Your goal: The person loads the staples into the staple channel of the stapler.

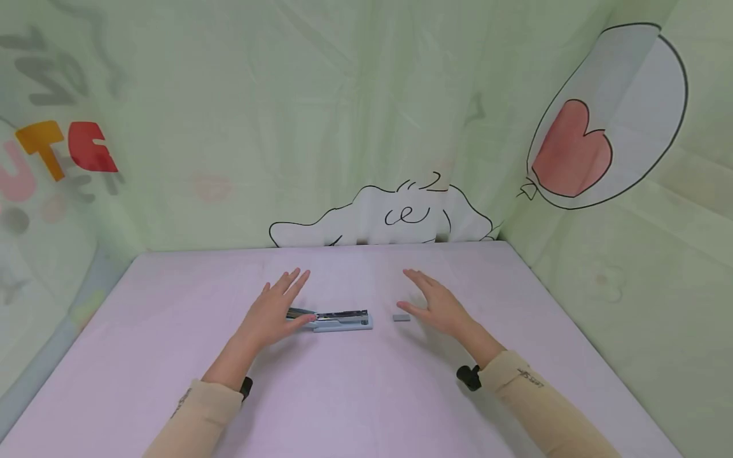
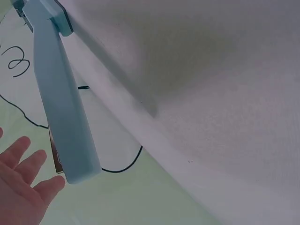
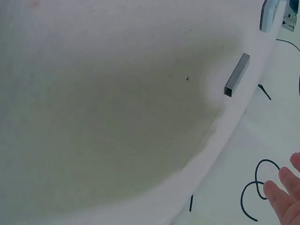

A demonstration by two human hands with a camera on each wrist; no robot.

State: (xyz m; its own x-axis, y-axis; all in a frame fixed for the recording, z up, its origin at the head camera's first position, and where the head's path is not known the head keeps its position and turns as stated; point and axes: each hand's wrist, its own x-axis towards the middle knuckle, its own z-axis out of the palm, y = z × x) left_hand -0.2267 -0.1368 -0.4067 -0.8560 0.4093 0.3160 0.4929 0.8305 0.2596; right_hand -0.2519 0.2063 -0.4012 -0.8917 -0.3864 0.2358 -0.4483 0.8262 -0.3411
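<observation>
A light blue stapler (image 1: 343, 324) lies opened out on the table, its metal staple channel showing on the right part. My left hand (image 1: 273, 319) is spread above its left end in the head view, thumb overlapping it and hiding part of it. In the left wrist view, the stapler's blue arm (image 2: 63, 101) rises beside the fingertips. A small grey strip of staples (image 1: 401, 318) lies just right of the stapler. My right hand (image 1: 439, 309), fingers extended and holding nothing, hovers to the right of that strip. The right wrist view shows the strip (image 3: 237, 75) on the cloth, apart from the fingers.
A pale pinkish cloth covers the table (image 1: 343, 407). Behind it hangs a light green curtain (image 1: 229, 127) with printed drawings, and another side of it closes in the right. A black wrist device (image 1: 469, 378) sits on the right wrist.
</observation>
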